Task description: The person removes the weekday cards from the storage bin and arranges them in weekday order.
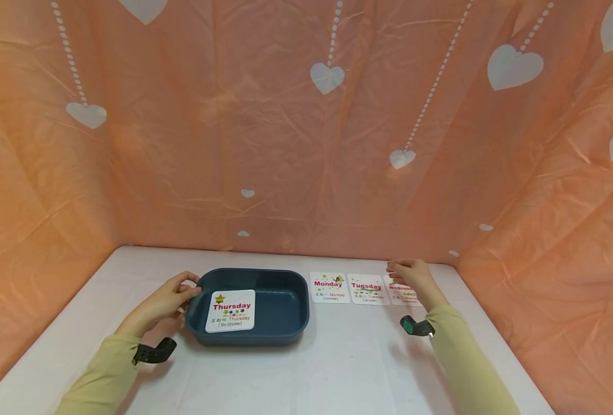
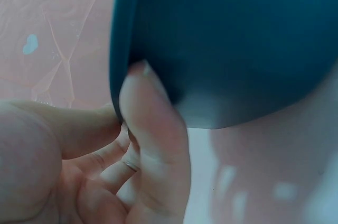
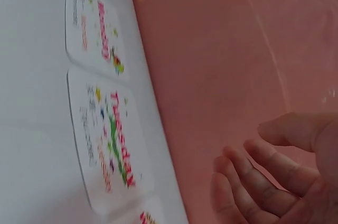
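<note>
A deep dark blue tray (image 1: 280,308) stands at the middle left of the table, a white Thursday card (image 1: 230,311) lying inside it. At its left end my left hand (image 1: 168,297) pinches the rim between thumb and finger, which the left wrist view shows up close. To the right of the tray, a Monday card (image 1: 330,288), a Tuesday card (image 1: 368,289) and a Wednesday card (image 1: 402,295) lie side by side in a row. My right hand (image 1: 414,278) hovers over the Wednesday card, partly covering it; its fingers (image 3: 264,182) are loosely bent and hold nothing.
The white table (image 1: 332,374) carries the tray and the row of cards near its back edge. Orange fabric (image 1: 285,144) with white hearts hangs behind the table and along both sides. Each wrist wears a black band (image 1: 417,327).
</note>
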### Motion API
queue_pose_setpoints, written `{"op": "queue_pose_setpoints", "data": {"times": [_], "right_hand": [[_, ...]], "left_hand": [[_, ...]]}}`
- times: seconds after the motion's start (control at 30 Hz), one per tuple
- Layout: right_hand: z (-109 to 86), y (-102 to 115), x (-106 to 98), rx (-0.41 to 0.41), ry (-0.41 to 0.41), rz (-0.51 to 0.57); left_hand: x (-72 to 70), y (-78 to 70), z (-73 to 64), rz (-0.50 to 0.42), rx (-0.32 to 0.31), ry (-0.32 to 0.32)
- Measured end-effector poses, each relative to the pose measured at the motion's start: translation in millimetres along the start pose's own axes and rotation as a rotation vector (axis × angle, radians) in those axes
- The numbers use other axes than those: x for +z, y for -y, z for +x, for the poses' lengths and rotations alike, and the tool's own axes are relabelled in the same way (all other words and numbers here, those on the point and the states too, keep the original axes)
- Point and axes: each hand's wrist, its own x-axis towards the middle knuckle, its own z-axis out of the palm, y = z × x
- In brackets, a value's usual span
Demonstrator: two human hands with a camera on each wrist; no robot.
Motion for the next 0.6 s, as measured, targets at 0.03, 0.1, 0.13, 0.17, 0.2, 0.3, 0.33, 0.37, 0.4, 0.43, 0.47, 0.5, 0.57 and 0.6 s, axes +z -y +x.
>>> {"op": "queue_pose_setpoints", "data": {"times": [0.03,0.1,0.13,0.17,0.2,0.3,0.33,0.37,0.4,0.43,0.47,0.5,0.57,0.6], "right_hand": [[-0.4,4,3,-0.006,0.007,0.006],[-1.1,11,9,-0.014,0.018,0.02],[-1.9,15,12,-0.019,0.024,0.022],[-2.6,18,16,-0.025,0.029,0.029],[-3.3,22,19,-0.032,0.034,0.026],[-5.8,32,28,-0.059,0.06,0.041],[-6.4,35,31,-0.074,0.07,0.051],[-6.7,38,34,-0.084,0.077,0.065],[-7.0,41,37,-0.096,0.083,0.071],[-7.0,43,41,-0.111,0.094,0.084],[-6.9,46,44,-0.126,0.104,0.095],[-6.7,48,47,-0.133,0.111,0.103],[-6.1,52,53,-0.148,0.127,0.129],[-6.0,55,57,-0.157,0.136,0.137]], "left_hand": [[0.0,0.0,0.0,0.0,0.0,0.0],[0.1,0.2,0.0,0.002,0.0,-0.002],[0.1,0.3,-0.1,0.002,0.0,-0.001],[0.1,0.5,-0.1,0.002,-0.001,-0.001],[0.1,0.7,0.0,0.001,-0.001,-0.002],[-0.1,1.2,0.1,-0.002,-0.001,-0.002],[-0.2,1.3,0.2,-0.003,0.0,-0.001],[-0.2,1.3,0.2,-0.003,-0.001,-0.002],[-0.2,1.3,0.2,-0.003,-0.001,-0.002],[-0.1,1.2,0.2,-0.002,-0.002,-0.002],[-0.1,1.2,0.2,0.0,-0.003,-0.002],[0.0,1.0,0.1,0.002,-0.003,-0.003],[-0.1,0.8,0.3,0.005,-0.004,-0.002],[-0.2,0.5,0.4,0.007,-0.003,-0.001]]}}
